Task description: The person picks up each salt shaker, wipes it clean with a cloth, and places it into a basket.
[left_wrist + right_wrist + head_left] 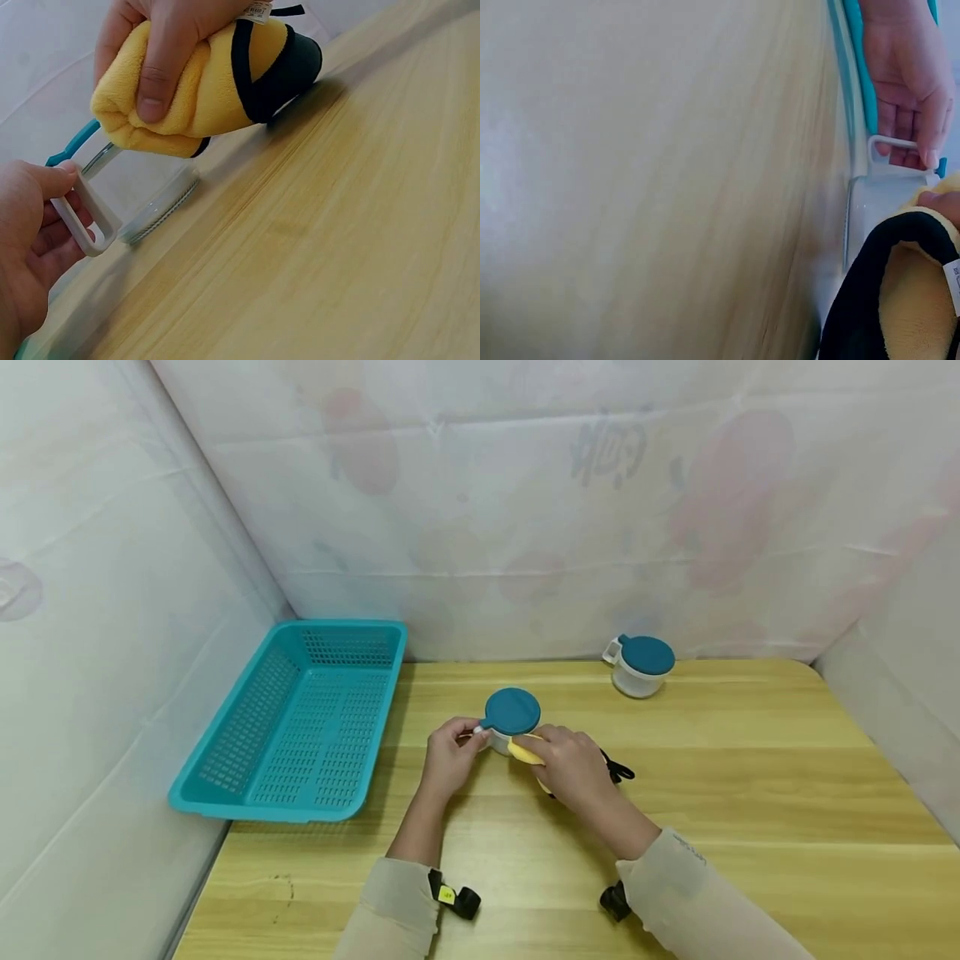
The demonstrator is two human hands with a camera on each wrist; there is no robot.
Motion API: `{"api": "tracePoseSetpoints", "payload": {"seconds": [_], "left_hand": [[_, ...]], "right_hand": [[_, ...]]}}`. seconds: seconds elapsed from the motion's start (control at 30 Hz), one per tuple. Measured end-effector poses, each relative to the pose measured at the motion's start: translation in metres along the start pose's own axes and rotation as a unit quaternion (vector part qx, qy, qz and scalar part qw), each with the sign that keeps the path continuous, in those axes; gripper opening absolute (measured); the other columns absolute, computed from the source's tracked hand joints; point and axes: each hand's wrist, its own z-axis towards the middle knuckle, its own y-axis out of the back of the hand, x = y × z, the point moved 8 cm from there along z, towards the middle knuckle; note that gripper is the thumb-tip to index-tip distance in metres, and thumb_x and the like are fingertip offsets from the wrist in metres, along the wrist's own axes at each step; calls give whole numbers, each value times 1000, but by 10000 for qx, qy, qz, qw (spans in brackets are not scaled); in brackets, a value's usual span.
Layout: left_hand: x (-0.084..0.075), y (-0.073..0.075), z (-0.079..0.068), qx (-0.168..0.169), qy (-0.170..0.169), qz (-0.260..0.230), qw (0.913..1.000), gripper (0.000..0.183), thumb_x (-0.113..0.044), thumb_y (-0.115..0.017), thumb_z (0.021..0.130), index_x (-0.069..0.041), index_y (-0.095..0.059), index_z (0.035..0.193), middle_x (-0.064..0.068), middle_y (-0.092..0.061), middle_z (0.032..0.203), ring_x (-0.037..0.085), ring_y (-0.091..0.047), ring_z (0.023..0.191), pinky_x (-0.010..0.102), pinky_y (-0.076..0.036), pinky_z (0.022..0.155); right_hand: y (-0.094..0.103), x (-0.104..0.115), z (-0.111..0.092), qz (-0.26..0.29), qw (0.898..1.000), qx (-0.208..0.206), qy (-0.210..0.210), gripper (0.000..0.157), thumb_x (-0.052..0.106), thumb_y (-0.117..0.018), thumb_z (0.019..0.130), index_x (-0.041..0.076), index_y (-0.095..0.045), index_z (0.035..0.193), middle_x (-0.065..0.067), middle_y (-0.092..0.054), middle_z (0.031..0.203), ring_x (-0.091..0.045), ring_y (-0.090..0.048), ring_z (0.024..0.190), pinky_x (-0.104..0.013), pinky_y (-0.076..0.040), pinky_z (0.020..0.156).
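A: How many lidded cups are counted on the surface (750,777)?

B: Two are counted: one cup with a teal lid (512,720) near the middle, and a second lidded cup (640,665) by the back wall.

A: And baskets?

B: One teal basket (300,718) is seen at the left edge.

A: How many cloths are counted?

B: One yellow cloth with black trim (202,82) is seen.

A: Hands?

B: Two hands are counted, a left hand (448,758) and a right hand (570,766), each with a sleeve. Two small black strap pieces are also seen, one at each wrist.
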Motion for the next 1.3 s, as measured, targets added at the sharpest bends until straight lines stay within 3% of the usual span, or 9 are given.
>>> {"api": "tracePoseSetpoints", "payload": {"seconds": [0.17,0.33,0.5,0.93,1.17,1.3], "left_hand": [[1,0,-1,-52,81,51,9999,15,-13,-74,88,-2,-74,99,14,-69,102,24,-69,96,26,-59,77],[-1,0,0,-43,218,60,9997,18,-8,-72,89,3,-72,103,18,-68,107,27,-68,99,34,-59,82],[-4,0,-1,3,309,115,9995,17,-4,-70,90,6,-71,104,20,-68,107,28,-68,98,40,-59,83],[-2,1,2,-112,35,29,9999,15,-14,-75,87,-4,-75,99,12,-70,102,22,-68,94,25,-59,76],[-3,1,-2,-51,13,141,9999,13,-10,-74,88,-3,-75,99,12,-70,101,19,-67,89,23,-58,74],[-3,0,-2,-75,-22,228,9997,15,-9,-74,88,-3,-75,101,12,-71,101,19,-68,91,23,-58,74]], "right_hand": [[-1,-2,-2,-26,9998,132,142,50,19,-92,67,24,-75,114,-6,-73,106,-24,-70,93,-40,-58,67],[-2,-4,-1,91,9998,112,146,49,17,-91,68,19,-73,113,-5,-73,105,-24,-70,92,-40,-59,69],[-5,-10,-1,248,9991,231,-246,51,15,-91,68,15,-66,112,-7,-74,102,-25,-70,85,-41,-58,70],[-7,-36,-5,191,9916,621,-1114,48,16,-87,74,14,-59,113,-11,-73,93,-25,-66,75,-39,-56,66],[-3,-56,-10,476,9758,424,-2092,42,20,-84,79,11,-60,113,-13,-73,98,-26,-65,72,-42,-55,61],[-5,-54,-10,673,9698,338,-2321,43,22,-83,81,10,-59,115,-14,-72,96,-26,-64,69,-42,-54,59]]}}
